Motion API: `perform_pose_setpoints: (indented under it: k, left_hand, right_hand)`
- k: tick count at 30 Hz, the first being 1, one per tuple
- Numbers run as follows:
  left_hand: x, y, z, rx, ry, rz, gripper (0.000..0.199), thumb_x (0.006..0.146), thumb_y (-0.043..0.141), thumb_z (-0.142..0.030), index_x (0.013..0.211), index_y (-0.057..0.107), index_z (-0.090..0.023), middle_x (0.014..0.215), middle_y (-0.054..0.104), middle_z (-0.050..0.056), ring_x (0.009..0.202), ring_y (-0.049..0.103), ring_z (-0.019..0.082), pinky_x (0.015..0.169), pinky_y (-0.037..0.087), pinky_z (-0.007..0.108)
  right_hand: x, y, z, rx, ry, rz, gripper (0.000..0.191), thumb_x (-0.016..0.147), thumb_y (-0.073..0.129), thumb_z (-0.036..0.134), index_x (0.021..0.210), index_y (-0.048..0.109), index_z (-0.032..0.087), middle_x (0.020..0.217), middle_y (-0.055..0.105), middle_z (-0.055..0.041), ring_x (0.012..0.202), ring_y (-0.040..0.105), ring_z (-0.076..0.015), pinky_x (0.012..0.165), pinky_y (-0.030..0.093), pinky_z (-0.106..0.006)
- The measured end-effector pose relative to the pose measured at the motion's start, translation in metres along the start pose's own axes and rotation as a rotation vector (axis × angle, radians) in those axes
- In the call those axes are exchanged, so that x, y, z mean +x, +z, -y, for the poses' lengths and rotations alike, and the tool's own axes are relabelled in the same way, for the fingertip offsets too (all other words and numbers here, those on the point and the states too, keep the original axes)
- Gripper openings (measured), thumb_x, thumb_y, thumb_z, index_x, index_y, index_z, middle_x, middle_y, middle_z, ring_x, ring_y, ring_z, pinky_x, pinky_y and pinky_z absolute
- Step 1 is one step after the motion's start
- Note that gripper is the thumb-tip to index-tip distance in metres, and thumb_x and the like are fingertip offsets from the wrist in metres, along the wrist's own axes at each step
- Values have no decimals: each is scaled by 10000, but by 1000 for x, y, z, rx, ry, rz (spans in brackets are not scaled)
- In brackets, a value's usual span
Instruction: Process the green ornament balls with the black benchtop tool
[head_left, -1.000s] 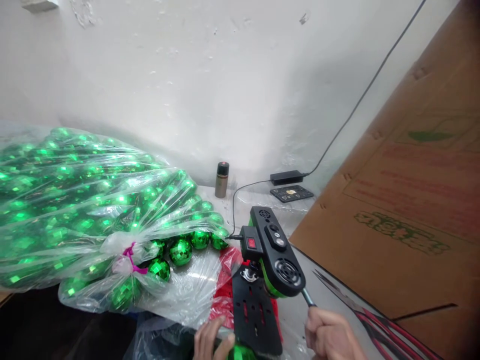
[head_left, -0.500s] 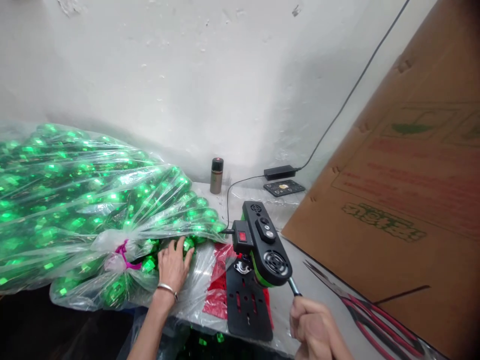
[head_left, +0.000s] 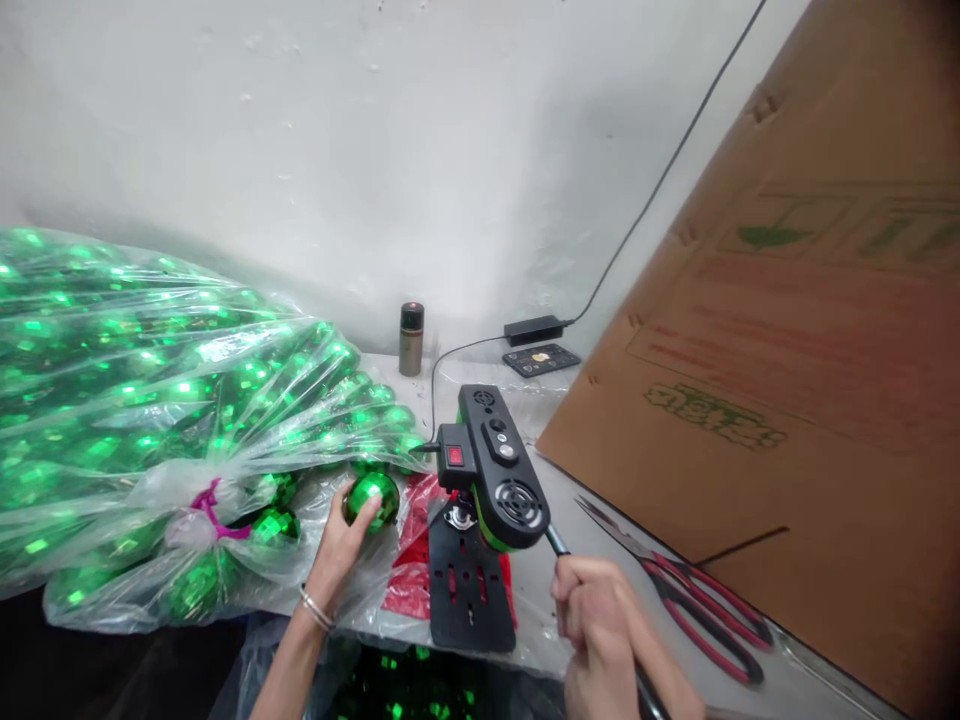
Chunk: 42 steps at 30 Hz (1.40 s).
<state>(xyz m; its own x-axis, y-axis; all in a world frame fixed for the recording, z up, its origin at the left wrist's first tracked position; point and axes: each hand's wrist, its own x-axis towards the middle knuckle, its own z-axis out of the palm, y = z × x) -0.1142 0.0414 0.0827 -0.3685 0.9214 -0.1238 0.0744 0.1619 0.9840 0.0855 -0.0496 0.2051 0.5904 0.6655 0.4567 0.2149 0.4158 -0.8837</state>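
Fingers and thumb of my left hand (head_left: 343, 540) are wrapped round a shiny green faceted ball (head_left: 376, 500), just left of a black machine (head_left: 504, 465) with round vents and a red switch. My right hand (head_left: 604, 625) is closed on a thin metal rod (head_left: 556, 541) with a dark handle, whose tip meets the machine's near end. Beneath the machine is a slotted black base plate (head_left: 491, 625), lying over red plastic (head_left: 409, 585). A large clear bag (head_left: 150, 400) of green balls, tied with a magenta tie (head_left: 217, 512), fills the left side.
Red-and-black scissors (head_left: 701, 610) lie at the right beside a tall cardboard box (head_left: 787, 400). At the back stand a small bottle (head_left: 411, 340), a black power adapter (head_left: 534, 330) with its cable, and a phone (head_left: 541, 360). More green balls (head_left: 405, 685) show below the table edge.
My left hand has taken hold of a green ball and drawn it out beside the bag. My right hand still grips the rod. The whole view has shifted slightly.
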Motion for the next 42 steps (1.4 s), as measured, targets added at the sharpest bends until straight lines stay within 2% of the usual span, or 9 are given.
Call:
perform_pose_setpoints:
  k: [4, 7, 10, 13, 19, 26, 32, 36, 42]
  left_hand:
    - [-41, 10, -1, -381, -143, 81, 694, 916, 744, -651, 1431, 525, -240, 1335, 779, 124, 1175, 800, 306, 1062, 630, 492]
    - [-62, 23, 9, -270, -61, 157, 742, 899, 760, -691, 1451, 552, -241, 1400, 759, 133, 1278, 759, 341, 1122, 609, 516]
    - [-71, 39, 24, -67, 99, 200, 806, 867, 772, -708, 1468, 579, -207, 1527, 688, 175, 1471, 633, 397, 1273, 487, 572]
    - [-74, 53, 40, 38, 194, 215, 821, 889, 761, -639, 1541, 526, -199, 1613, 624, 205, 1550, 558, 428, 1322, 408, 645]
    - [-74, 69, 68, 165, 352, 225, 845, 860, 818, -459, 1593, 466, -232, 1665, 580, 207, 1578, 537, 431, 1304, 445, 663]
    - [-78, 82, 72, 265, 495, 254, 764, 832, 820, -333, 1520, 518, -190, 1557, 637, 225, 1499, 607, 440, 1258, 490, 691]
    - [-79, 90, 72, 214, 453, 292, 781, 796, 843, -318, 1505, 536, -205, 1519, 665, 203, 1458, 643, 411, 1231, 528, 644]
    - [-77, 90, 70, 204, 408, 294, 843, 739, 896, -369, 1488, 546, -201, 1481, 699, 202, 1407, 680, 420, 1202, 552, 650]
    - [-77, 97, 68, 214, 462, 229, 757, 754, 851, -386, 1429, 580, -175, 1384, 751, 208, 1308, 742, 413, 1128, 609, 630]
  right_hand:
    - [16, -4, 1, -16, -97, 103, 470, 1144, 563, 397, 710, 555, 218, 665, 503, 21, 574, 446, -120, 538, 310, -303]
    - [23, -11, -5, -27, -182, 172, 463, 1144, 553, 347, 699, 547, 218, 644, 500, 21, 559, 449, -119, 504, 314, -287]
    - [24, -16, -9, -50, -206, 202, 419, 1142, 545, 310, 735, 576, 216, 667, 527, 14, 557, 449, -119, 489, 314, -281]
    - [22, -20, -10, -62, -235, 229, 370, 1137, 536, 267, 778, 606, 214, 697, 557, 10, 562, 452, -116, 497, 320, -275]
    - [18, -22, -16, -38, -280, 241, 347, 1124, 515, 189, 787, 596, 214, 716, 565, 2, 618, 534, -129, 535, 374, -265]
    - [19, -23, -18, -37, -280, 255, 316, 1125, 512, 177, 820, 583, 220, 735, 583, 7, 589, 496, -113, 521, 361, -256]
    - [18, -23, -13, -53, -254, 270, 324, 1134, 515, 231, 817, 578, 217, 734, 590, -9, 572, 467, -122, 503, 352, -275]
    - [13, -20, -14, -39, -193, 181, 341, 1136, 527, 252, 798, 563, 223, 723, 559, -1, 583, 435, -126, 525, 342, -288]
    - [6, -21, -32, -23, -320, 197, 368, 1124, 505, 183, 765, 578, 217, 702, 568, 3, 567, 501, -119, 506, 354, -271]
